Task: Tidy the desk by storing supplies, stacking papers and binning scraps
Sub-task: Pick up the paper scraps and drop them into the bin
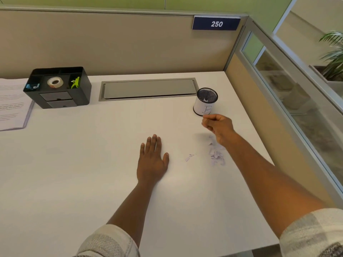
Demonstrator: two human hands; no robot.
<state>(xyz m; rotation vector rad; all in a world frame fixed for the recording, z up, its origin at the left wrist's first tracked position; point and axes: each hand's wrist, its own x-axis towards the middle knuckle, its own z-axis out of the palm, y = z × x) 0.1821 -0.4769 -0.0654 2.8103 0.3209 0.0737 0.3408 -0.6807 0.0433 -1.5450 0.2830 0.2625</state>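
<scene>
Small pale paper scraps (216, 156) lie scattered on the white desk (92, 173) at the right, with a few more (189, 158) slightly to the left. A mesh cup (205, 101) with a white label stands behind them and holds some scraps. My right hand (218, 127) hovers just in front of the cup, above the pile. Its fingers are curled and its fingertips pinch together on scraps that are mostly hidden. My left hand (153, 160) rests flat on the desk, fingers straight, left of the scraps.
A black desk organizer (59, 98) at the back left holds a tape roll (55, 82), a green clip (75, 82) and small blue clips. Printed papers (11, 104) lie left of it. A grey cable hatch (148, 89) sits along the partition.
</scene>
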